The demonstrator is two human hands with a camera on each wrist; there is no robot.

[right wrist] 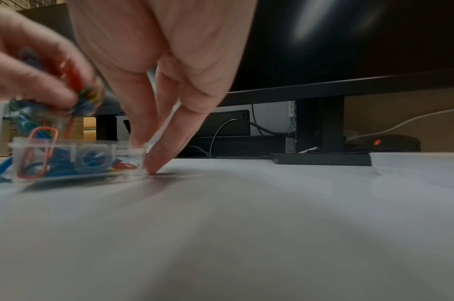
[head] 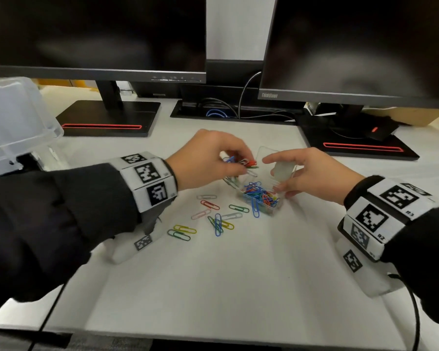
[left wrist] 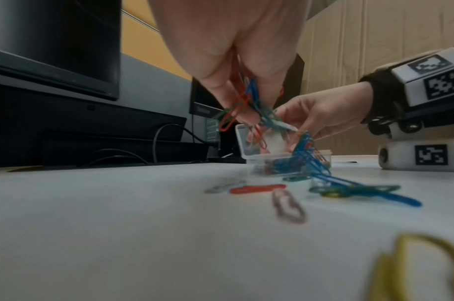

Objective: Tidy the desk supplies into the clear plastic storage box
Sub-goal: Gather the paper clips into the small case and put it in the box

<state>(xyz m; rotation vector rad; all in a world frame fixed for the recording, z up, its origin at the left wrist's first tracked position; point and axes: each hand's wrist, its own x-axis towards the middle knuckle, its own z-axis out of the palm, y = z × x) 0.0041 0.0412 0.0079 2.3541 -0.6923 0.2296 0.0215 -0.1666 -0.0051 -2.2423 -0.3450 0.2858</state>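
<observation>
A small clear plastic box with its hinged lid raised stands mid-desk, full of coloured paper clips. My left hand hovers just over its far left corner and pinches a bunch of clips; from the left wrist the bunch dangles above the box. My right hand holds the lid between thumb and forefinger, and its other fingers rest at the box's right side. Several loose clips lie on the desk in front of the box.
Two dark monitors on black stands line the back, with cables between them. A black mouse sits at the back right. A large translucent container lies upside down at the left edge. White desk surface spreads toward me.
</observation>
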